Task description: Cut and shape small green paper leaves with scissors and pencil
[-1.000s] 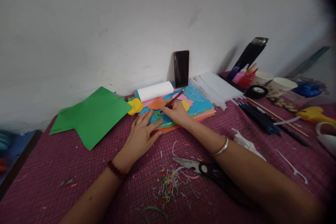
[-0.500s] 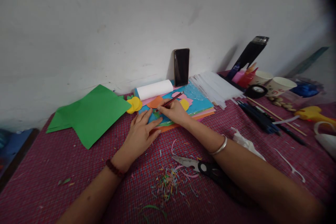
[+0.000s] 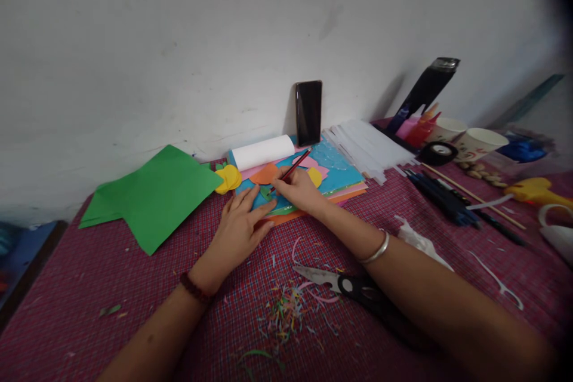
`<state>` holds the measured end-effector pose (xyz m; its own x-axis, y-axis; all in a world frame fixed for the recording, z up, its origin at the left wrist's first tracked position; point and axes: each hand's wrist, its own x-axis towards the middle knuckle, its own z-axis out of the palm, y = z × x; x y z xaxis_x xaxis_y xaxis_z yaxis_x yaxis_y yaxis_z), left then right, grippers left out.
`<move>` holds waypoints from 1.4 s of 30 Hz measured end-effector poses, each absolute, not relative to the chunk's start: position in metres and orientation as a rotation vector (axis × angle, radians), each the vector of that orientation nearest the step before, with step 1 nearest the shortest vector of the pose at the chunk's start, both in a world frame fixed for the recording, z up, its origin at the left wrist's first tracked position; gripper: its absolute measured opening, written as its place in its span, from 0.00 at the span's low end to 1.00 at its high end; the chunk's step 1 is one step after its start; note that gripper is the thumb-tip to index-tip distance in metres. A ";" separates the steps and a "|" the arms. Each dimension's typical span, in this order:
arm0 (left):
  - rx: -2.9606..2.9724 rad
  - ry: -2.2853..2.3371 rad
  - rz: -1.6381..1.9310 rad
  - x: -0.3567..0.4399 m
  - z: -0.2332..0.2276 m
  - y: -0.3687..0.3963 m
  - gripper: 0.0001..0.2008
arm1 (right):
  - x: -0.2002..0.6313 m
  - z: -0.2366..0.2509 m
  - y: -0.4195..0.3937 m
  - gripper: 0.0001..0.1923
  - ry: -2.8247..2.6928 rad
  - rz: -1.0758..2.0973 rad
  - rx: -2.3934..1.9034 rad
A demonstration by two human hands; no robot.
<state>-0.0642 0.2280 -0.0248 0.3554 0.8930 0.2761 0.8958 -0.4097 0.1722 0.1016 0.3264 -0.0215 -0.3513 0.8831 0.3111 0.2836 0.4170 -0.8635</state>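
Pencil [image 3: 290, 171] in the right hand [image 3: 299, 190], fingers pinched around its lower end, tip down on a small green cutout [image 3: 267, 193] with its shaft slanting up and far-right. Just left, the left hand [image 3: 239, 228] lies flat, palm open, pinning the stacked coloured paper [image 3: 340, 182] on the surface [image 3: 134, 286].

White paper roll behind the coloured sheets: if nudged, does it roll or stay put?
The white paper roll lies on its side as a cylinder, so it would probably roll, most likely toward the wall. It looks like loosely curled paper, so likely light and easy to crush. The stack of coloured sheets under it may slide too.
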 end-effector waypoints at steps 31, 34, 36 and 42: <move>-2.578 -1.711 -0.505 -0.064 -0.025 0.229 0.19 | 0.101 -0.026 0.327 0.07 -1.878 1.054 -0.931; -2.572 -1.713 -0.505 -0.064 -0.025 0.229 0.19 | 0.102 -0.025 0.328 0.09 -1.829 1.073 -0.927; -2.568 -1.710 -0.499 -0.064 -0.025 0.228 0.19 | 0.102 -0.022 0.328 0.08 -1.797 1.070 -0.955; -2.567 -1.696 -0.488 -0.064 -0.025 0.228 0.19 | 0.103 -0.021 0.327 0.05 -1.812 1.061 -0.939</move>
<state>-0.0643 0.2277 -0.0250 0.3583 0.8929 0.2726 0.9013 -0.4070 0.1485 0.1026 0.3270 -0.0207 -0.3885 0.8800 0.2734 0.1922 0.3675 -0.9099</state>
